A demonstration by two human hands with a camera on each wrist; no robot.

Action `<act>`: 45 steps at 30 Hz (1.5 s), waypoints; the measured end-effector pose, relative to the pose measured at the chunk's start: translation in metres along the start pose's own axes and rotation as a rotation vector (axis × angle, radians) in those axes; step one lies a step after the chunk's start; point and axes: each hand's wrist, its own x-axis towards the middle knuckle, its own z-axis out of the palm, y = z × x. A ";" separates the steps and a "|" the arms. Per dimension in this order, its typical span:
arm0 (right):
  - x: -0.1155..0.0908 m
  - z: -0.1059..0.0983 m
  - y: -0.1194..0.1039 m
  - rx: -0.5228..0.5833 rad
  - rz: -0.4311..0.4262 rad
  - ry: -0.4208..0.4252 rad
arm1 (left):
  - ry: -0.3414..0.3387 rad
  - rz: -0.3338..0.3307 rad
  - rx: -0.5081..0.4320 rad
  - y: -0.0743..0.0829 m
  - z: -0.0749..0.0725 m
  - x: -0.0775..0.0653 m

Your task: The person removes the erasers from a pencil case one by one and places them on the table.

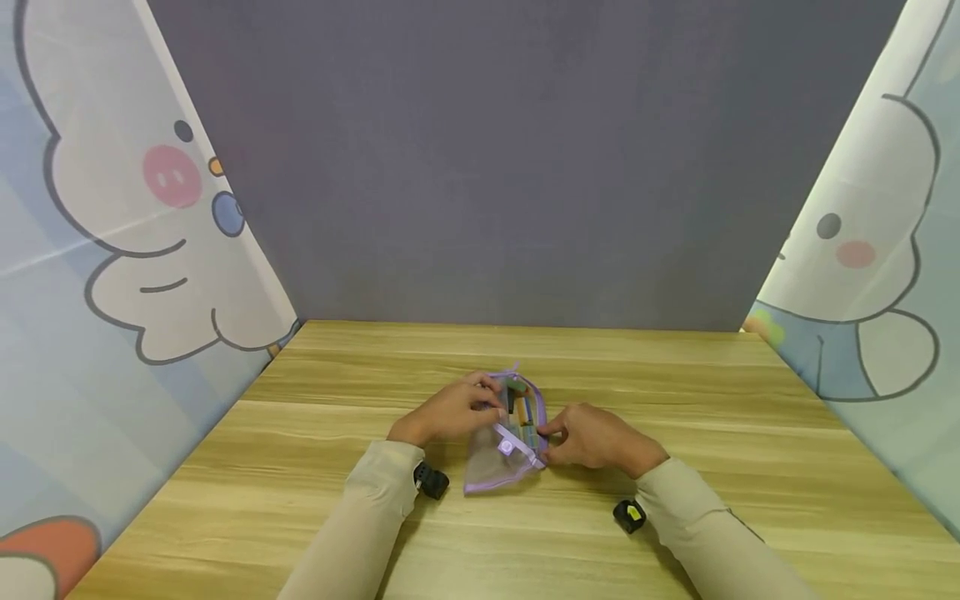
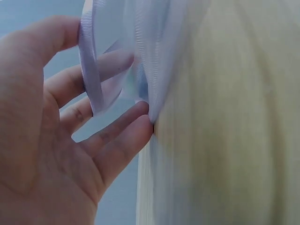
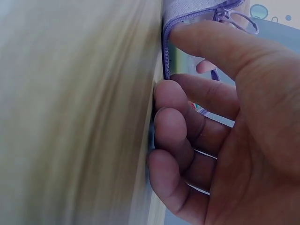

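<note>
A see-through mesh zip pouch [image 1: 487, 468] with purple trim lies on the table, its top side folded back. Small coloured items [image 1: 523, 412] show inside it, too small to name. At the pouch's left, my left hand [image 1: 453, 410] holds up the mesh edge; in the left wrist view the thumb meets the lilac ribbon trim [image 2: 92, 70] and a finger shows behind the mesh. My right hand [image 1: 596, 437] pinches the pouch's right edge by the purple zipper [image 3: 167, 47], thumb on the inner side. The other right fingers are curled against the tabletop.
The wooden table [image 1: 675, 367] spreads on all sides of the pouch. A grey panel [image 1: 487, 167] stands at the back, and cartoon-printed cloths [image 1: 90, 333] hang at left and right. Black wrist cameras [image 1: 431, 481] sit at both wrists.
</note>
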 end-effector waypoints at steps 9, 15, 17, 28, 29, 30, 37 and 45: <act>0.000 -0.001 0.002 0.024 -0.023 0.009 | -0.029 -0.025 -0.060 0.003 -0.003 0.000; -0.001 -0.001 0.003 0.064 -0.019 -0.008 | -0.070 -0.014 -0.042 0.005 -0.004 -0.001; -0.001 0.000 0.003 0.069 -0.013 -0.010 | -0.085 -0.007 -0.046 0.005 -0.004 -0.002; 0.002 -0.002 0.003 0.092 -0.005 -0.012 | -0.129 -0.027 -0.093 0.004 -0.008 -0.006; 0.002 -0.003 0.003 0.097 -0.002 -0.014 | -0.136 -0.030 -0.095 0.004 -0.008 -0.006; 0.001 -0.003 0.003 0.104 -0.003 -0.015 | -0.142 -0.029 -0.090 0.004 -0.008 -0.006; -0.002 -0.007 0.007 0.104 -0.031 0.013 | -0.179 -0.024 -0.063 0.007 -0.006 -0.003; 0.003 -0.004 0.007 0.092 -0.061 0.046 | -0.191 -0.016 -0.023 0.004 -0.008 -0.004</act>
